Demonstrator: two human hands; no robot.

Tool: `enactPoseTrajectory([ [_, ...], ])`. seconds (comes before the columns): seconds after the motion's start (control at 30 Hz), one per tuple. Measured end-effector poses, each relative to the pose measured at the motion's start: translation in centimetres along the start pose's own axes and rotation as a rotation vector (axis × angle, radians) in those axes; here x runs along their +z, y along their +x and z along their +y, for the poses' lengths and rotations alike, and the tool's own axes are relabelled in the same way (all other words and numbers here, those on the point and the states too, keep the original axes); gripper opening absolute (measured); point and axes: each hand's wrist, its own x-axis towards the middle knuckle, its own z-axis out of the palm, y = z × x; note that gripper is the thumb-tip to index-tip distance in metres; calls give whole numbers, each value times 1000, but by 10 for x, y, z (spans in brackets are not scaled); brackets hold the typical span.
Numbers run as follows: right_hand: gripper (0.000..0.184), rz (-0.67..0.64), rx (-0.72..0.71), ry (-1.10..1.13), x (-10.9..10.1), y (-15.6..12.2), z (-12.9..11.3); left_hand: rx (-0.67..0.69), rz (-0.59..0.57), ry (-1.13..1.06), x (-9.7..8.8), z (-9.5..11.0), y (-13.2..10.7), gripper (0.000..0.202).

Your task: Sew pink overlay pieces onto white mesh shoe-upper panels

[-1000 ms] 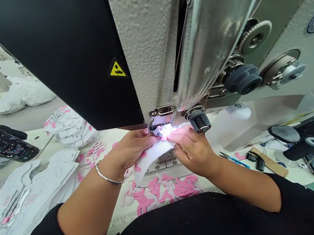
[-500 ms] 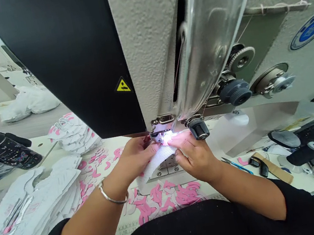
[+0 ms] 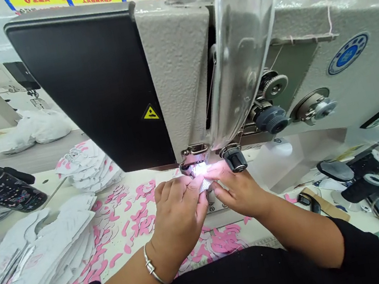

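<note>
Head view, one sewing station, each place given from the presser foot (image 3: 192, 160) of the industrial sewing machine (image 3: 179, 65).

Item: white perforated mesh piece (image 3: 204, 185). Only a small lit patch shows, directly below and just right of the presser foot, between both hands.

Item: left hand (image 3: 179, 217), just left of the presser foot. Its fingers (image 3: 183, 187) are clenched, grasping the mesh piece from the left. A metal bangle (image 3: 154, 271) sits on the wrist.

Item: right hand (image 3: 238, 192), just right of the presser foot. Its fingers (image 3: 214, 179) are grasping the same piece from the right.

Item: black knob (image 3: 233, 159), just right of the presser foot.

Item: clear plastic guard (image 3: 237, 40), rising above the presser foot.

Item: surface (image 3: 52, 178), carrying everything below.

Item: scattered pink cut shapes (image 3: 134, 225), left of the presser foot.

Item: stack of white pieces with pink markings (image 3: 87, 165), farther left.

Item: larger stack of white cut panels (image 3: 35, 247), well left of the presser foot.

Item: black patterned bottle (image 3: 3, 192), far left.

Item: cardboard strip (image 3: 327, 205), well right of the presser foot.
</note>
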Motion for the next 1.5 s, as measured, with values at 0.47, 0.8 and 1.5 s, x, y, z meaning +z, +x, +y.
enactPoseTrajectory([
  [0.47, 24, -40, -75, 61, -3, 3, 10, -16, 17, 18, 2, -1, -1, 28],
  [0.8, 35, -33, -41, 45, 1, -4, 7, -40, 36, 18, 3, -1, -2, 24],
  [1.5, 32, -58, -90, -123, -6, 0, -3, -37, 133, 7, 6, -5, -4, 23],
])
